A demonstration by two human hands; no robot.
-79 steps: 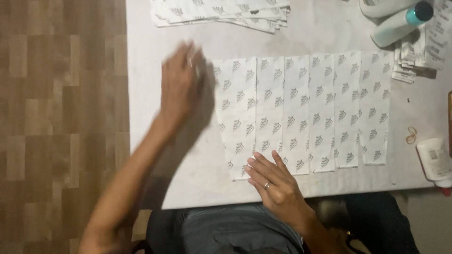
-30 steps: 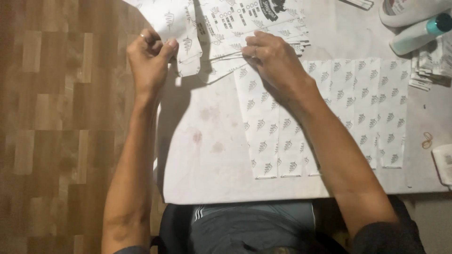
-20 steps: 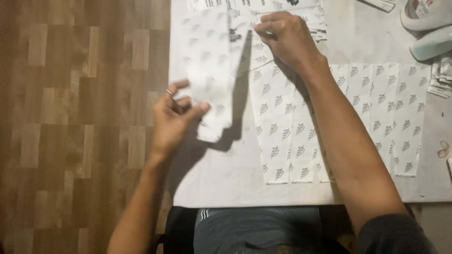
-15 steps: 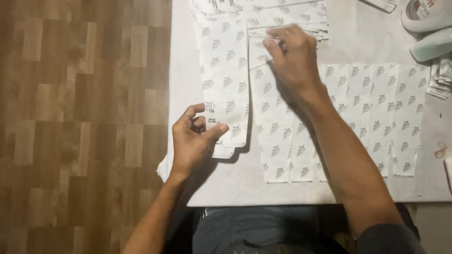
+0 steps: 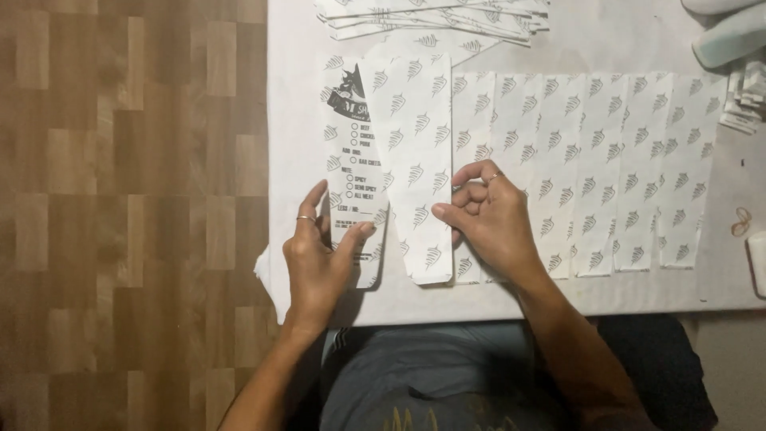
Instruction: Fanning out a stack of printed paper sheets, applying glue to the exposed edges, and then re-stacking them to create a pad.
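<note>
Left hand [image 5: 319, 259], fingers [image 5: 353, 237] spread flat, pinning the lower end of a printed paper sleeve [image 5: 355, 168]; right hand [image 5: 487, 219], fingers [image 5: 448, 212] loosely curled, tips pressing the right edge of a patterned paper sleeve [image 5: 415, 160] without gripping it. Half a second earlier the left hand held one sleeve pinched in the air beside the row while the right hand rested on the far stack; both sleeves now lie flat between the two hands, the patterned one overlapping the printed one and the near edge of the row, so the laid-out set appears to be growing leftward. Just right of the right fingers: a row of patterned sleeves [image 5: 590, 168], about six visible, edges overlapping, exact count uncertain where the hand covers them. Beyond the fingertips, at the far table edge: one fanned stack of sleeves [image 5: 435, 17], too many to count. Further right: two pale bottles [image 5: 730, 36], partly cut off; one small bundle of slips [image 5: 746, 100]; one rubber band [image 5: 742, 222]. All rest on a white table [image 5: 606, 291]
</note>
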